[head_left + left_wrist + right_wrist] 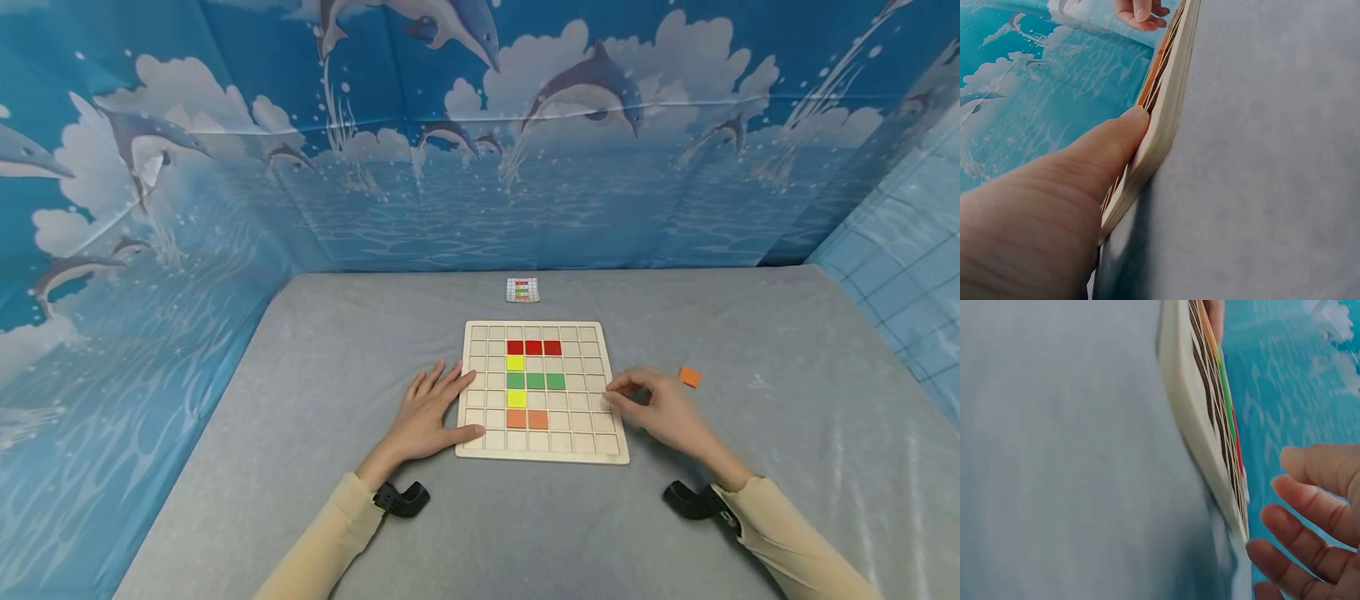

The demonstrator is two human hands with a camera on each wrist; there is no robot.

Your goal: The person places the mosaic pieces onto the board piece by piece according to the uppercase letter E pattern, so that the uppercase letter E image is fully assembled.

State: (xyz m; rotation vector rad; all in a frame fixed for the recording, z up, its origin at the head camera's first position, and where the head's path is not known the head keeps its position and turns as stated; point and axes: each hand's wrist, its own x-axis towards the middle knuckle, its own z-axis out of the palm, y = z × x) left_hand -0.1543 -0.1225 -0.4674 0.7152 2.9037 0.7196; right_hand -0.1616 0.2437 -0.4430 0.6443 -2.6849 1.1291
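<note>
A square wooden grid board (540, 457) lies flat on the grey table. Three red tiles (533, 347), two yellow tiles (516, 399), three green tiles (535, 381) and two orange tiles (527, 419) sit in its cells. My left hand (427, 421) rests with spread fingers along the board's left side, its thumb (1107, 140) on the near left corner. My right hand (663, 408) is at the right edge, fingers loosely bent; between the fingertips (1294, 462) no tile shows in the right wrist view. A loose orange tile (690, 377) lies just beyond that hand.
Behind the board a small pattern card (522, 290) lies on the grey cloth (360, 333). A blue curtain printed with dolphins (450, 208) hangs along the back and left of the table. Black wrist straps (405, 500) are on both arms.
</note>
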